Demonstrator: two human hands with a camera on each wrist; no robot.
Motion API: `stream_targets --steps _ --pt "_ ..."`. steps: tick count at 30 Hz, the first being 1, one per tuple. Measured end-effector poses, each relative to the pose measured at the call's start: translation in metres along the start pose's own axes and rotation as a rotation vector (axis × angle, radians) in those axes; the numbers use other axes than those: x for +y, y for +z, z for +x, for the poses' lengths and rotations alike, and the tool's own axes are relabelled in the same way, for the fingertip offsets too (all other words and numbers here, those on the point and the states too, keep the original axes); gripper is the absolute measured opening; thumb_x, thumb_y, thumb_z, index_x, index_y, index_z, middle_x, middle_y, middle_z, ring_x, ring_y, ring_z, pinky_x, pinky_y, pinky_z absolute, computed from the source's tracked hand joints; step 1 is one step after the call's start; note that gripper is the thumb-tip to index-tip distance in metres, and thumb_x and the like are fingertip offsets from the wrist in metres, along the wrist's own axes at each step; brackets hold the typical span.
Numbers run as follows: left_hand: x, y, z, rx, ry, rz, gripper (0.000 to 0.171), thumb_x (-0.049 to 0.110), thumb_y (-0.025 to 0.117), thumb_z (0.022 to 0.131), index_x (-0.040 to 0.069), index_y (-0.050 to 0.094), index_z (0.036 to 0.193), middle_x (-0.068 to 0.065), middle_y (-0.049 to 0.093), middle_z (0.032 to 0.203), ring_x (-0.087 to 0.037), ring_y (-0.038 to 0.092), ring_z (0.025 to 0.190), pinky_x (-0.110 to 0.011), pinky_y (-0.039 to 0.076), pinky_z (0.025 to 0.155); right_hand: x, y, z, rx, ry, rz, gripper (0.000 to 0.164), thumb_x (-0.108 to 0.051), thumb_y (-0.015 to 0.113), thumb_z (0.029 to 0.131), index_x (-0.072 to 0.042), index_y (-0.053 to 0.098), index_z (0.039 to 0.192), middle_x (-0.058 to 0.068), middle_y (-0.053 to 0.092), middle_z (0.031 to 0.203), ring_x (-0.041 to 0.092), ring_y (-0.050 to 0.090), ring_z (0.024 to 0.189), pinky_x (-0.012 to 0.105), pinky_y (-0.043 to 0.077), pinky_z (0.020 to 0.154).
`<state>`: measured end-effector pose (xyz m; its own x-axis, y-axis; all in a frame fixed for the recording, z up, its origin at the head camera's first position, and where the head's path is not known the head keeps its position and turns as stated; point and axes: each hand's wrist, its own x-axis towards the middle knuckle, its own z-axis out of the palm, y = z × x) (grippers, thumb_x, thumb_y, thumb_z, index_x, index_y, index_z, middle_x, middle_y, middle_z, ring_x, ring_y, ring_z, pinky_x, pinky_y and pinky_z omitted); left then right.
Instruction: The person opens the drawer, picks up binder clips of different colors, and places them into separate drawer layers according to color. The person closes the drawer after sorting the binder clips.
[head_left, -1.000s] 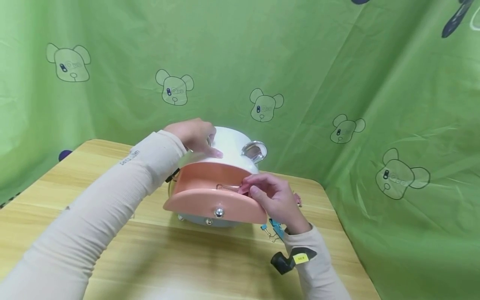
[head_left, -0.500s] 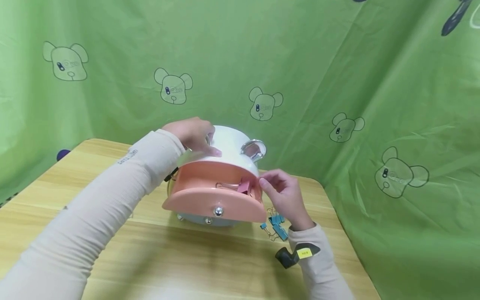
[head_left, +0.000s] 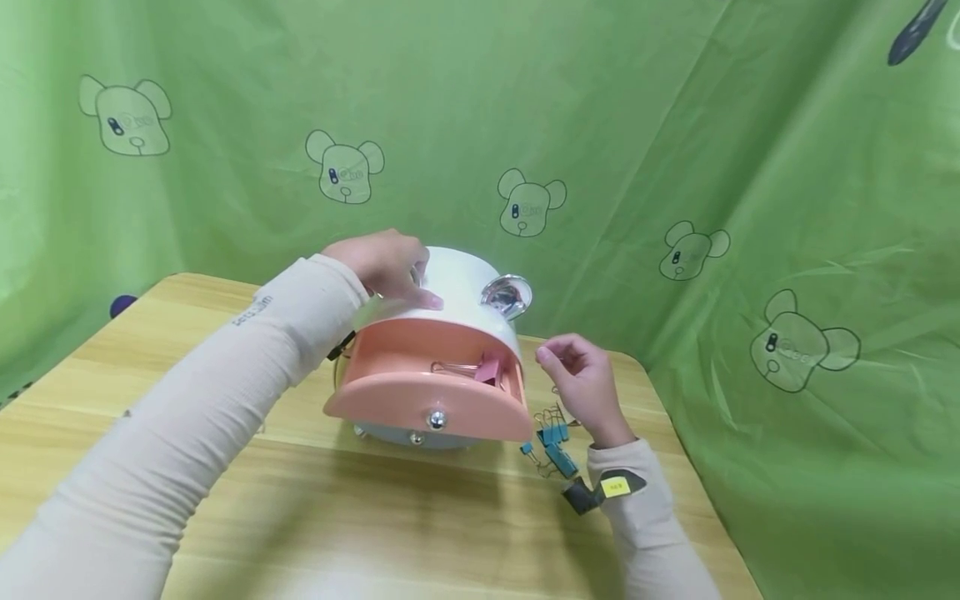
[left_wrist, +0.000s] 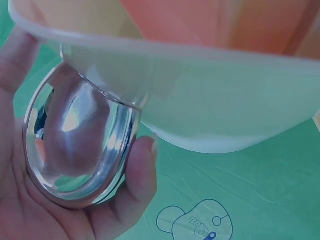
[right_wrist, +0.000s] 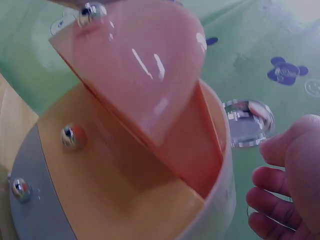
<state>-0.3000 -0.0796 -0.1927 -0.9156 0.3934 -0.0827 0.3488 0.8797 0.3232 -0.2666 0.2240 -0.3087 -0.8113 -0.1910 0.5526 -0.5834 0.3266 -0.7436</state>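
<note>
A round white drawer box (head_left: 457, 287) with shiny silver ears stands on the table, its pink top drawer (head_left: 390, 402) pulled out. Inside that drawer, toward its right end, lies a pink binder clip (head_left: 489, 370) with wire handles. My left hand (head_left: 386, 265) grips the box's left silver ear (left_wrist: 75, 135), thumb and fingers curled round it with the palm behind. My right hand (head_left: 583, 383) is apart from the box, to its right, fingers loosely curled and holding nothing. Several blue binder clips (head_left: 557, 450) lie on the table beside and below it.
The wooden table (head_left: 360, 525) has a green printed curtain (head_left: 450, 100) behind and to the right. The right silver ear (head_left: 507, 296) sticks out near my right hand. Below the pink drawer are an orange drawer (right_wrist: 115, 185) and a grey one (right_wrist: 37, 200).
My right hand has let go of the pink binder clip in the drawer and moved out to the right, over the blue clips. My left hand has kept its hold on the ear.
</note>
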Motion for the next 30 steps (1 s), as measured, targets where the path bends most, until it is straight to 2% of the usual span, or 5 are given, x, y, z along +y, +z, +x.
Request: stream_targets --steps 9,17,23,30 --pt "0.002 -0.003 0.001 0.004 0.007 0.004 0.045 0.052 0.073 0.081 0.013 0.061 0.100 -0.003 0.063 0.099 -0.021 0.059 0.091 -0.034 0.052 0.074 0.028 -0.016 0.007 0.039 0.134 -0.056 0.013 -0.001 0.062 0.093 0.010 0.063 0.098 0.025 0.064 0.092 0.012 0.059 0.075 0.021 0.051 0.068" --pt "0.003 -0.001 -0.001 0.008 0.005 -0.007 0.046 0.054 0.073 0.081 0.015 0.061 0.101 -0.003 0.063 0.098 -0.021 0.059 0.090 -0.036 0.051 0.075 0.054 -0.025 0.006 0.090 0.197 -0.096 0.019 -0.010 0.065 0.093 0.008 0.063 0.098 0.014 0.064 0.087 0.011 0.057 0.072 0.020 0.050 0.065" --pt "0.002 0.000 -0.002 0.010 0.009 0.004 0.046 0.053 0.073 0.081 0.013 0.062 0.102 -0.004 0.063 0.099 -0.022 0.060 0.089 -0.034 0.053 0.070 0.074 -0.027 0.005 0.118 0.247 -0.113 0.018 -0.008 0.065 0.093 0.009 0.063 0.099 0.014 0.063 0.087 0.011 0.056 0.072 0.019 0.050 0.066" --pt "0.002 -0.001 -0.001 -0.007 0.006 -0.002 0.047 0.053 0.072 0.082 0.012 0.061 0.102 -0.005 0.063 0.098 -0.023 0.060 0.086 -0.035 0.054 0.069 0.100 -0.036 0.004 0.138 0.351 -0.205 0.022 -0.012 0.063 0.095 0.006 0.062 0.107 0.019 0.063 0.101 0.016 0.056 0.086 0.018 0.047 0.075"
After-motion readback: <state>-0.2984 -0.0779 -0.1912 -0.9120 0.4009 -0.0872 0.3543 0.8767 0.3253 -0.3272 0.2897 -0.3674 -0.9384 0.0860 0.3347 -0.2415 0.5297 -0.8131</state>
